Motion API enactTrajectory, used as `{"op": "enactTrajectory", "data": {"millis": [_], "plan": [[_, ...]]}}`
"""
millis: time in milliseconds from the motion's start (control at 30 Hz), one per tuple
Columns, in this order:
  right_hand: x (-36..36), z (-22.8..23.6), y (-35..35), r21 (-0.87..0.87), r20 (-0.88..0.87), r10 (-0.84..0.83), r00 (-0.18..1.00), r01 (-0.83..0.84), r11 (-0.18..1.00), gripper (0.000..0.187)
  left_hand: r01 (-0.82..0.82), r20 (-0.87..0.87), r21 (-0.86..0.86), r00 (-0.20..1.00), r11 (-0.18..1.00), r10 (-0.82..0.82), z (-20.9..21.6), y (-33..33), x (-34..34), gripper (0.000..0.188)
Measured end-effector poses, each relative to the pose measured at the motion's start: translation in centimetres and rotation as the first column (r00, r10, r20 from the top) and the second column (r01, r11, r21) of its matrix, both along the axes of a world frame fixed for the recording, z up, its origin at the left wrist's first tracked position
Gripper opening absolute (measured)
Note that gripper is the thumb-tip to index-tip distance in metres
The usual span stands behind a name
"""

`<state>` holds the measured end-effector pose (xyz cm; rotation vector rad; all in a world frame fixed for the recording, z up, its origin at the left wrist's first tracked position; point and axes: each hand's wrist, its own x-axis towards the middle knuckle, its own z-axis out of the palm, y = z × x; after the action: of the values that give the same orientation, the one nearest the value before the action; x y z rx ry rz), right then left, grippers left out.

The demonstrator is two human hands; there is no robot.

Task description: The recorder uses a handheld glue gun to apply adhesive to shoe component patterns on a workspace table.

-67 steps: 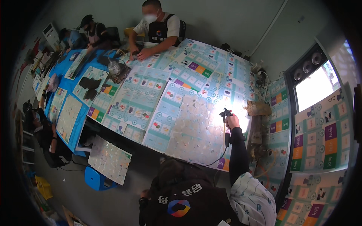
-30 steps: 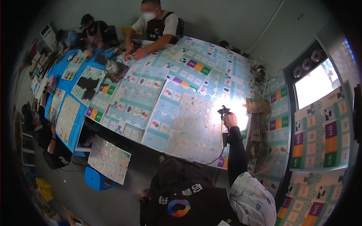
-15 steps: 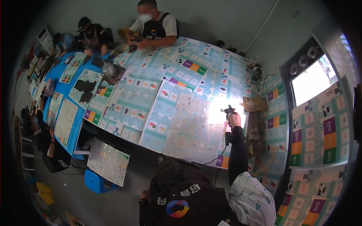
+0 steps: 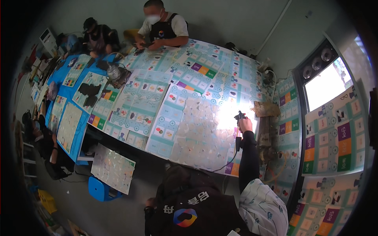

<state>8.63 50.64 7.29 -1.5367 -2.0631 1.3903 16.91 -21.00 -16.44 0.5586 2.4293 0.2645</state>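
Observation:
My right hand (image 4: 245, 125) is closed round the grip of a black spray gun (image 4: 239, 115) at the right side of the table. A thin black hose or cord runs from the gun down over the table's front edge. Under and left of the gun, many small pale, translucent pieces (image 4: 202, 135) cover a printed sheet in front of me. Bright glare washes out the surface beside the gun. My left hand (image 4: 150, 202) hangs low by my dark apron, small and dim, so its fingers cannot be made out.
Printed sheets cover the big table (image 4: 161, 92). A brown block (image 4: 267, 109) sits by its right edge, near a bright window (image 4: 327, 84) with round fans above. A blue stool (image 4: 103, 189) carrying a piece-covered board stands lower left. Co-workers sit at the far side and left.
My right hand and the spray gun have barely moved. My left hand has shifted slightly. The co-worker across the table has moved their hands and the thing in them.

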Motion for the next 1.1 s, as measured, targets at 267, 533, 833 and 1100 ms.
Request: {"op": "enactTrajectory", "data": {"millis": [267, 533, 833, 1100], "plan": [[-0.1, 0.0, -0.2, -0.115, -0.054, 0.029, 0.998, -0.035, 0.993, 0.021, 0.023, -0.022, 0.026, 1.0, 0.999, -0.022, 0.3, 0.2, 0.0, 0.016], [0.5, 0.7, 0.6, -0.028, 0.018, -0.027, 0.999, 0.027, 0.999, 0.019, 0.022, 0.013, 0.016, 1.0, 1.0, -0.022, 2.7, 1.7, -0.9, 0.016], [0.7, 0.7, 1.9, 0.038, 0.068, -0.04, 0.997, 0.037, 0.999, 0.021, 0.025, 0.014, 0.013, 1.0, 1.0, -0.025, 2.3, 1.6, -0.7, 0.014], [0.7, -0.9, 2.8, 0.047, -0.017, -0.109, 0.994, 0.11, 0.993, 0.019, 0.054, -0.045, 0.065, 0.998, 0.996, -0.051, 1.8, 1.3, -0.6, 0.013]]}}
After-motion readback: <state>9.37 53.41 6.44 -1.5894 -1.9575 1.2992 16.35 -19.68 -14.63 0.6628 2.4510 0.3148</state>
